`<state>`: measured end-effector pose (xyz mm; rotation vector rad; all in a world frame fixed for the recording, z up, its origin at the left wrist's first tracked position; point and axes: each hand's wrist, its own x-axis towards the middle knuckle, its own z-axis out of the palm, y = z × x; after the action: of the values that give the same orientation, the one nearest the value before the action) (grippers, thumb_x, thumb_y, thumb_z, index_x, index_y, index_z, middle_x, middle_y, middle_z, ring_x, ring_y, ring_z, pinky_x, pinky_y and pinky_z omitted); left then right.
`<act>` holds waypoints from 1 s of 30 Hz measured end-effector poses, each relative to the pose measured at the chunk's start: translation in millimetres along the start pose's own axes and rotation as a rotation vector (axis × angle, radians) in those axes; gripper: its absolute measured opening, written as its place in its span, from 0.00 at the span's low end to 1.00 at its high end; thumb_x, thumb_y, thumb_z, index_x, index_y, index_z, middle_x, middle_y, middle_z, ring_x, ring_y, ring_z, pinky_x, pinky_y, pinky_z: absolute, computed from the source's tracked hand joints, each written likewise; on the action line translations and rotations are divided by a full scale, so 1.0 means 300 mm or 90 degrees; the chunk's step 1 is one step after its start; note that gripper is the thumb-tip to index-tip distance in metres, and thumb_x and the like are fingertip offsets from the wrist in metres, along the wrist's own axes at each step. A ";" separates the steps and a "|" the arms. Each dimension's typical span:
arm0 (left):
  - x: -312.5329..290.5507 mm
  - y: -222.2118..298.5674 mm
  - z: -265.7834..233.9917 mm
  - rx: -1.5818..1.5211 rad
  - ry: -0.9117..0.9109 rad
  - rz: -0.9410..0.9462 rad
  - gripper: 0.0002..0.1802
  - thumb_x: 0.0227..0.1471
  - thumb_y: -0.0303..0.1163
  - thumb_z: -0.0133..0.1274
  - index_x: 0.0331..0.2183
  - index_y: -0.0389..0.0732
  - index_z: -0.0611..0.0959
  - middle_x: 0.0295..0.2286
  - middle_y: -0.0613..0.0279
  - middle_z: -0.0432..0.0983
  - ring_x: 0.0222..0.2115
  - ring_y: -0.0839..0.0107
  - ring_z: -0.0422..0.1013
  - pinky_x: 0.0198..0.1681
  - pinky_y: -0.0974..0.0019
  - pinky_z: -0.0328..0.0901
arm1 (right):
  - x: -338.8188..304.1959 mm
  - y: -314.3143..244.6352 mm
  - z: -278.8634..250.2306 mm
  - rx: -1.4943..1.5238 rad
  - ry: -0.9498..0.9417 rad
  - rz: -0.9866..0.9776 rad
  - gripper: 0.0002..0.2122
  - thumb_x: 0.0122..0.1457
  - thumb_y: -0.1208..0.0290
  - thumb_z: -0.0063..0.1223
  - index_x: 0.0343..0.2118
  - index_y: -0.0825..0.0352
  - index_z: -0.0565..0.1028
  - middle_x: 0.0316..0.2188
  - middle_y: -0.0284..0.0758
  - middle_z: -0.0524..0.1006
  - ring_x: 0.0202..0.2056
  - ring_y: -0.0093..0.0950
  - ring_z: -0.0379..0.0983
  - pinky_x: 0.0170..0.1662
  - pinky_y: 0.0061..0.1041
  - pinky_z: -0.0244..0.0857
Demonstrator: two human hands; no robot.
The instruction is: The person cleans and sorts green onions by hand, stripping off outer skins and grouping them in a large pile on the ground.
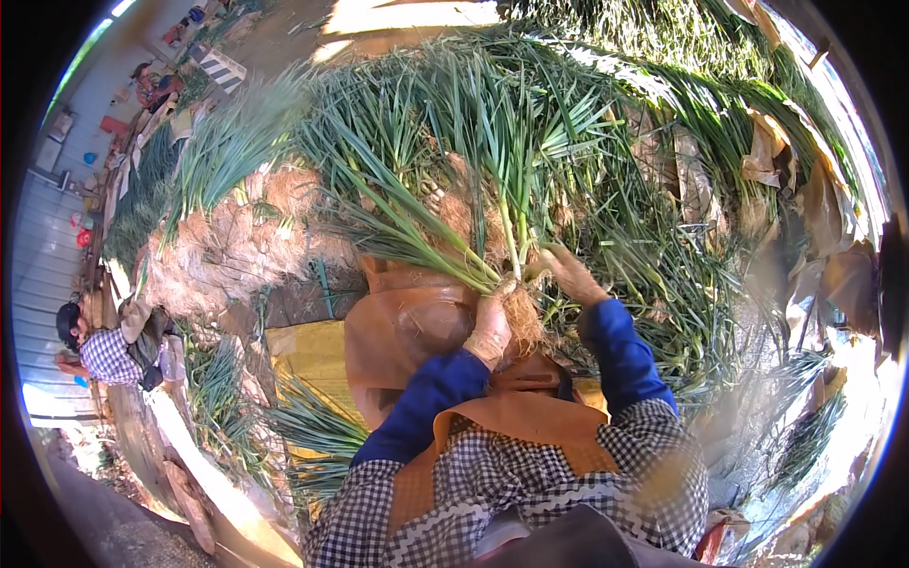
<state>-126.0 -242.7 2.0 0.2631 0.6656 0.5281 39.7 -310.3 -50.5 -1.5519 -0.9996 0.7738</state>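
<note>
My left hand (490, 329) is closed round the pale lower stalks of a small bunch of green garlic (511, 222). Its leaves fan away to the far side and left, and its stringy brown roots (524, 320) hang out beside the hand. Just to the right, my right hand (572, 275) has its fingers curled in against the base of the same stalks; the fingertips are partly hidden there. Beneath the bunch, an orange-brown apron (402, 327) covers my lap.
More green garlic (407, 114) lies heaped ahead, with rooty bundles (222, 256) to the left and loose leaves (653, 275) to the right. A yellow sheet (317, 355) is by my left side. Another person (118, 355) crouches at far left, beside a pale wall (47, 256).
</note>
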 end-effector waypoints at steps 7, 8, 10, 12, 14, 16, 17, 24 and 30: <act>0.117 -0.048 -0.211 0.073 0.052 0.106 0.12 0.46 0.26 0.48 0.36 0.36 0.76 0.31 0.62 0.72 0.31 0.70 0.69 0.37 0.68 0.65 | 0.018 -0.183 0.242 -0.518 0.088 0.096 0.18 0.56 0.53 0.39 0.24 0.63 0.74 0.18 0.42 0.74 0.19 0.36 0.71 0.23 0.34 0.65; 0.132 -0.045 -0.214 0.007 0.018 0.063 0.11 0.46 0.27 0.48 0.35 0.36 0.76 0.31 0.63 0.72 0.31 0.70 0.69 0.37 0.67 0.65 | -0.026 -0.191 0.219 -0.352 0.082 0.033 0.16 0.56 0.57 0.41 0.24 0.65 0.74 0.16 0.40 0.73 0.17 0.32 0.69 0.22 0.31 0.64; 0.040 -0.020 -0.098 0.009 0.048 0.042 0.08 0.45 0.26 0.49 0.32 0.36 0.78 0.27 0.65 0.72 0.27 0.74 0.68 0.32 0.73 0.64 | -0.144 -0.201 0.133 -0.140 -0.065 0.078 0.10 0.56 0.67 0.44 0.26 0.69 0.73 0.14 0.32 0.70 0.16 0.22 0.65 0.18 0.25 0.59; 0.043 -0.003 -0.122 0.015 0.053 0.046 0.09 0.45 0.26 0.49 0.32 0.36 0.78 0.27 0.65 0.72 0.27 0.73 0.68 0.31 0.73 0.65 | -0.231 -0.273 0.005 -0.027 -0.148 0.013 0.14 0.58 0.65 0.40 0.23 0.69 0.71 0.17 0.32 0.69 0.18 0.21 0.66 0.21 0.19 0.62; 0.034 0.013 -0.106 -0.019 0.046 0.019 0.09 0.45 0.26 0.50 0.32 0.38 0.78 0.26 0.66 0.73 0.26 0.74 0.68 0.30 0.73 0.65 | -0.228 -0.309 -0.169 -0.174 -0.115 0.311 0.19 0.55 0.56 0.45 0.20 0.70 0.70 0.28 0.43 0.75 0.21 0.28 0.71 0.28 0.30 0.69; 0.050 -0.007 -0.090 -0.026 0.005 -0.019 0.09 0.45 0.27 0.49 0.33 0.39 0.77 0.24 0.64 0.72 0.24 0.72 0.68 0.28 0.70 0.66 | -0.284 0.043 -0.267 0.393 0.045 0.156 0.17 0.55 0.55 0.45 0.25 0.68 0.70 0.34 0.43 0.74 0.26 0.28 0.72 0.32 0.29 0.68; 0.056 0.006 -0.111 -0.033 -0.015 -0.030 0.10 0.46 0.28 0.48 0.34 0.39 0.76 0.22 0.63 0.71 0.22 0.71 0.68 0.26 0.68 0.66 | -0.239 0.080 -0.228 0.127 0.040 0.159 0.15 0.56 0.58 0.43 0.32 0.68 0.69 0.36 0.43 0.73 0.31 0.29 0.70 0.35 0.29 0.66; 0.038 0.056 -0.082 0.155 -0.077 -0.163 0.13 0.46 0.27 0.50 0.38 0.37 0.75 0.31 0.63 0.73 0.31 0.71 0.70 0.35 0.69 0.66 | 0.038 0.068 0.211 0.466 0.040 0.145 0.13 0.60 0.65 0.37 0.40 0.69 0.68 0.33 0.36 0.73 0.34 0.27 0.70 0.35 0.22 0.66; 0.011 0.123 -0.109 0.316 -0.070 -0.154 0.12 0.41 0.28 0.56 0.31 0.35 0.78 0.27 0.66 0.74 0.30 0.73 0.68 0.36 0.69 0.63 | -0.002 -0.090 0.231 0.101 0.061 0.223 0.11 0.59 0.67 0.39 0.33 0.70 0.71 0.23 0.33 0.73 0.24 0.19 0.65 0.25 0.19 0.60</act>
<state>-158.9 -207.9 -10.0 0.6636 0.7042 0.1087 -26.7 -279.3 -38.4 -1.6288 -0.5867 0.9845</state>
